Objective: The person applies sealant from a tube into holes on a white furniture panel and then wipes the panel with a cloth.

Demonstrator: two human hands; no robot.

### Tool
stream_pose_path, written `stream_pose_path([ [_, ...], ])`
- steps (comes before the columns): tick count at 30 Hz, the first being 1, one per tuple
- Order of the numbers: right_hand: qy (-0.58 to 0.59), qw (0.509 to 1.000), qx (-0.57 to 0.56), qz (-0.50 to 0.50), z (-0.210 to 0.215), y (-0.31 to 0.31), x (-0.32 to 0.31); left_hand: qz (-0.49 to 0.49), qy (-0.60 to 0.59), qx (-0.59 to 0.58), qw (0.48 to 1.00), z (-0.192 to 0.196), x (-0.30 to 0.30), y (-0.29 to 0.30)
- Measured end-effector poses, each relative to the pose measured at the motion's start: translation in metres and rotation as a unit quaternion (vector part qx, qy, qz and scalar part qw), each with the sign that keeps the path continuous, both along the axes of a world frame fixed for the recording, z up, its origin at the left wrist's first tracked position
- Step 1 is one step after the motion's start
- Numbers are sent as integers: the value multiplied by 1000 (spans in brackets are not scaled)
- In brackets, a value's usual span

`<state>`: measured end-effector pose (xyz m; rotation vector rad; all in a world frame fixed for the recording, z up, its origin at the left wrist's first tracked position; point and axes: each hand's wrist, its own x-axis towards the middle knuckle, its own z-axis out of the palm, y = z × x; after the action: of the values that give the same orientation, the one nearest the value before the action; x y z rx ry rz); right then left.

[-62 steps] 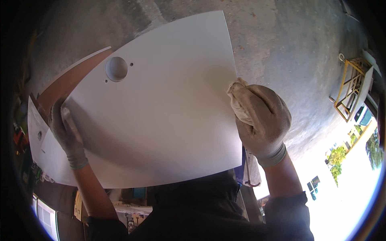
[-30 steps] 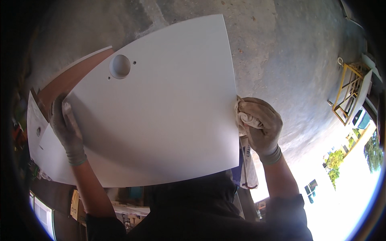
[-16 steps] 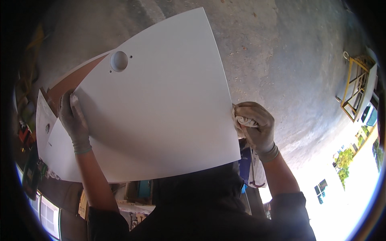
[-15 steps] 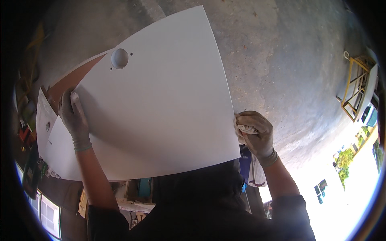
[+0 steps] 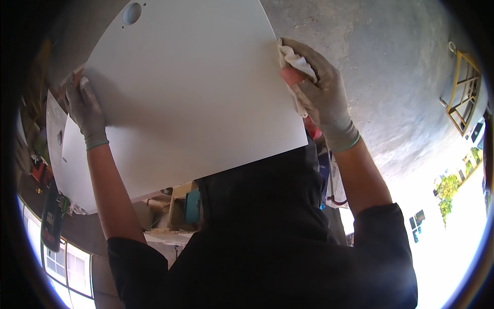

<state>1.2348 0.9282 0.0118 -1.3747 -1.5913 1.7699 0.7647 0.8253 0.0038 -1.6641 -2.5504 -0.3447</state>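
Note:
A large white curved panel (image 5: pixel 190 87) lies across the view in front of my body, with a round recess (image 5: pixel 132 14) and small holes at its far left. My left hand (image 5: pixel 86 110), in a grey glove, grips the panel's left edge, thumb on its face. At the right edge, my gloved right hand (image 5: pixel 327 98) closes on a crumpled white cloth (image 5: pixel 297 63) and presses it to the edge. A pinkish-red patch shows beside the cloth; what it is, I cannot tell.
Grey concrete floor (image 5: pixel 381 67) spreads beyond the panel. A yellow metal frame stand (image 5: pixel 463 95) is at the far right. Below the panel, near my body, are a shelf with a teal box (image 5: pixel 192 206) and other items. Windows (image 5: pixel 67 265) show lower left.
The panel sits higher in view and slightly left, its round recess now near the top. My right hand has moved farther up the right edge with the cloth. My left hand keeps its grip.

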Motion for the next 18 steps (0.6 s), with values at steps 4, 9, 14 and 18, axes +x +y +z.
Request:
stream_pose_path([
  [4, -147, 986, 78, 28, 17, -75, 37, -15, -6, 15, 1000, 0, 21, -58],
  [9, -232, 969, 81, -34, 27, -127, 64, 44, -16, -30, 998, 4, 6, -198],
  [14, -284, 857, 428, 48, 34, -121, -4, 215, -27, -62, 974, 5, -53, -368],
  [18, -267, 798, 457, 289, 24, -157, -103, 295, -24, -70, 953, 0, -105, -460],
])
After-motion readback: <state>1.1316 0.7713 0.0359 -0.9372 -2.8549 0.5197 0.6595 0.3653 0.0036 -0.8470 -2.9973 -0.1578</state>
